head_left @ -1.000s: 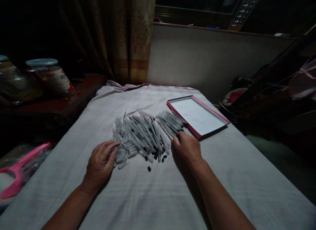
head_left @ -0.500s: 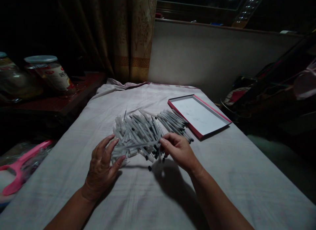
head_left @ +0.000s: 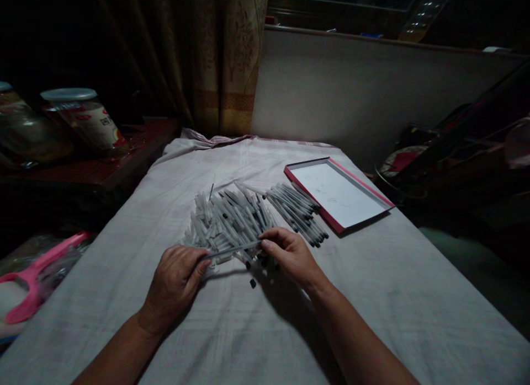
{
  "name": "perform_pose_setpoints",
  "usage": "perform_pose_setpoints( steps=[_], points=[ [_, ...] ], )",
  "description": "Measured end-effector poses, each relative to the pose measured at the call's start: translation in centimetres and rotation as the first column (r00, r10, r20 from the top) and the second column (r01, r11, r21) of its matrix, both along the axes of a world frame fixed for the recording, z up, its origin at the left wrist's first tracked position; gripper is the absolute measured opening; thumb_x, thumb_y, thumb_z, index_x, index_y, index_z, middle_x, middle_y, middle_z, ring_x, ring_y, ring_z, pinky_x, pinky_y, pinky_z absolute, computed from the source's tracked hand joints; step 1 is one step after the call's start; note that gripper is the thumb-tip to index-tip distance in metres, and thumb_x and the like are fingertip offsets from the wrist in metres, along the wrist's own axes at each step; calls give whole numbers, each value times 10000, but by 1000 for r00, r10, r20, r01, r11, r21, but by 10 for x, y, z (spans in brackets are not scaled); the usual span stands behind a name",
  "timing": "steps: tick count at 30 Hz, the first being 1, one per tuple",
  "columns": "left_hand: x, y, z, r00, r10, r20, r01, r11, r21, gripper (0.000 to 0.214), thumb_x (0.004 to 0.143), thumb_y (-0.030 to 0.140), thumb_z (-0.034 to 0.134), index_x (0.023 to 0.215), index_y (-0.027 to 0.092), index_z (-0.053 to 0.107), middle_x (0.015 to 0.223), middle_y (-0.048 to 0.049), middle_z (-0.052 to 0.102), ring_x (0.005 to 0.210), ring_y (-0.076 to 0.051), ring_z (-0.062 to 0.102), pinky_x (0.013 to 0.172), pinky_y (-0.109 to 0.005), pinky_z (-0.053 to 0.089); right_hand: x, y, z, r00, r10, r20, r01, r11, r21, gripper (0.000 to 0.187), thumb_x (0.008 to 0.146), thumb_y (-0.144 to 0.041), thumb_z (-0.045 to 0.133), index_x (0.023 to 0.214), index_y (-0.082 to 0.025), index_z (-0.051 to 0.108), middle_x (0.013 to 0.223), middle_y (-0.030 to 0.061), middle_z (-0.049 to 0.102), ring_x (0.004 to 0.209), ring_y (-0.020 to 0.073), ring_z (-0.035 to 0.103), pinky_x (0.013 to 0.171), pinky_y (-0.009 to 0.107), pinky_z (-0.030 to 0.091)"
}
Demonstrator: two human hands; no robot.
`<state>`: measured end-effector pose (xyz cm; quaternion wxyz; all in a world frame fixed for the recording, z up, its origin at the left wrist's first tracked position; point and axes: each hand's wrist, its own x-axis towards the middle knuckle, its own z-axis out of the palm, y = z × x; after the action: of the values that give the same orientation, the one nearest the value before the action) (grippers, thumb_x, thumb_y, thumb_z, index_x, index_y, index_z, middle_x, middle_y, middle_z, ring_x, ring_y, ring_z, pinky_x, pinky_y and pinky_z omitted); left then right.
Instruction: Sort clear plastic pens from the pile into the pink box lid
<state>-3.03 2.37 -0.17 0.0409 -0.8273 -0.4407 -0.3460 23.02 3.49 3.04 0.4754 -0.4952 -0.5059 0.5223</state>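
Note:
Between my two hands stretches a slim, clear-grey pen (head_left: 234, 249), held level above the front of a pile. My left hand (head_left: 176, 274) pinches its left end, and the fingertips of my right hand (head_left: 290, 255) grip its right end. Beneath and behind lies a loose heap of translucent pen parts (head_left: 232, 214), some with black ends. To its right, several black-ended pens (head_left: 296, 208) lie side by side in a neater bunch. A small black cap (head_left: 253, 284) sits alone on the cloth in front of the heap.
A shallow red-edged box lid (head_left: 339, 192) with a white inside lies right of the pens. Pale checked cloth (head_left: 248, 335) covers the table. On a dark red side table at left stand lidded jars (head_left: 83, 120). A pink plastic object (head_left: 37, 280) is at lower left.
My left hand, open beside the pen before, has closed on its left end. My right hand has shifted slightly left with the pen. The view has moved a little.

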Motion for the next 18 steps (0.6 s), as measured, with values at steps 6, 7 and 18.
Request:
perform_pose_setpoints(
  steps=[6,7,18],
  points=[
    [0,1,-1,1000,15,9,-15,1000,12,200,979,344,461,971,220,619,809,-26,714,755,-195,652,804,-357,481,4,2,-1,997,13,73,-14,1000,13,187,716,-353,677,796,-188,711,713,5,691,639,135,610,605,243,487],
    [0,1,-1,1000,15,14,-15,1000,13,191,977,342,467,975,221,615,810,-25,713,756,-195,652,808,-358,480,4,2,-1,996,14,83,-14,1000,-1,200,726,-371,675,784,-181,702,680,0,677,602,127,592,578,235,476],
    [0,1,3,1000,-25,17,25,999,40,141,961,288,501,992,210,615,813,-22,705,751,-188,638,821,-344,468,5,-2,3,989,37,141,-46,997,61,234,723,-341,669,861,-177,761,778,32,745,691,155,651,650,262,507]
  ],
)
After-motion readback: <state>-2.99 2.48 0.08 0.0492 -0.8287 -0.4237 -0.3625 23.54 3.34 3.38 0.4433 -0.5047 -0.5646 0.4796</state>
